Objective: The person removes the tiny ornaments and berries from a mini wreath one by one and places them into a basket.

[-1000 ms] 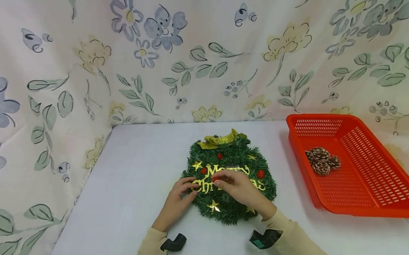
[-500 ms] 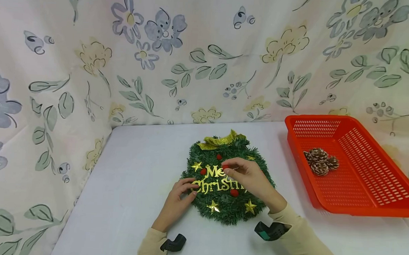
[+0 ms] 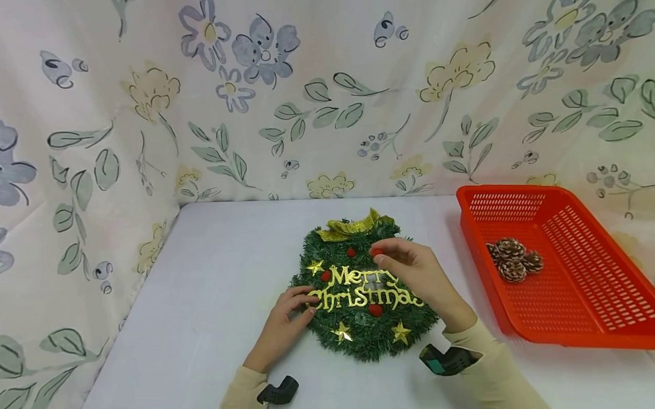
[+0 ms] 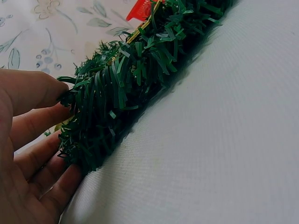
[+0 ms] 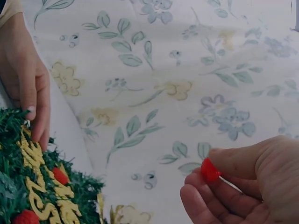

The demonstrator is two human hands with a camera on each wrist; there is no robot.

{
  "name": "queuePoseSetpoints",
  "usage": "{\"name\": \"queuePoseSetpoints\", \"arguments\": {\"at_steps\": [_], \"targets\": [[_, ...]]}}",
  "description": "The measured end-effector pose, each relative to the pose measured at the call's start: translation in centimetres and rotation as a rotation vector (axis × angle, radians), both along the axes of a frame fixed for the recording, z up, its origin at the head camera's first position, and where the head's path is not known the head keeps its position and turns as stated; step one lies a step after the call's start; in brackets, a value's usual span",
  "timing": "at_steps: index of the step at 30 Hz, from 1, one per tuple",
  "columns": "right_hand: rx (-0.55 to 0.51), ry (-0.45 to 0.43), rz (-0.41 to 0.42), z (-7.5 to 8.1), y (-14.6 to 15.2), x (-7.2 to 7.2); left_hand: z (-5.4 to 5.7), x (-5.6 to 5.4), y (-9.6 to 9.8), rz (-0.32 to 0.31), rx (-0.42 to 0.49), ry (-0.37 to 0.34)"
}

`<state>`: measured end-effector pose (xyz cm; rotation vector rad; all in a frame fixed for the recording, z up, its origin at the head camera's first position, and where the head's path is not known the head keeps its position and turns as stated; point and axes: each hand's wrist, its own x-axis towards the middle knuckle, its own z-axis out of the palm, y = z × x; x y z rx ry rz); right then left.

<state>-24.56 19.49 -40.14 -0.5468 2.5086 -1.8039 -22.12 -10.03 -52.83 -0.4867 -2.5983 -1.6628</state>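
Note:
A green tinsel wreath (image 3: 366, 334) lies on the table with gold "Merry Christmas" lettering (image 3: 351, 298), gold stars (image 3: 341, 332) and red berries (image 3: 375, 310) on it. My left hand (image 3: 288, 325) rests at its left edge, fingers laid on the foliage; in the left wrist view the fingertips (image 4: 56, 91) touch the tinsel. Over the upper right of the wreath, my right hand (image 3: 415, 272) pinches a small red berry (image 5: 210, 171) between thumb and fingers. A thin pale stem shows beside it in the right wrist view.
A red plastic basket (image 3: 580, 334) stands on the right, holding several pine cones (image 3: 512, 259). A gold ribbon bow (image 3: 354, 227) tops the wreath. Flowered cloth (image 3: 330, 137) hangs behind the white table (image 3: 220, 273).
My right hand has moved up and to the right from the lettering with the red berry in its pinch, uncovering the words. My left hand has stayed at the wreath's edge.

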Motion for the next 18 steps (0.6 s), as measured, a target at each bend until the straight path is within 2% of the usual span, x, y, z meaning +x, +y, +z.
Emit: {"name": "queuePoseSetpoints", "arguments": {"at_steps": [9,14,18], "targets": [[0.007,0.037,-0.056,1.2,1.8,-0.2,0.0,0.0,0.0,0.0,0.002,0.001],[-0.003,0.063,-0.071,2.4,3.0,-0.1,-0.1,0.0,0.0,0.003,0.0,0.002],[0.034,0.103,-0.114,3.4,3.9,0.0,-0.1,0.0,0.0,-0.001,-0.002,-0.004]]}}
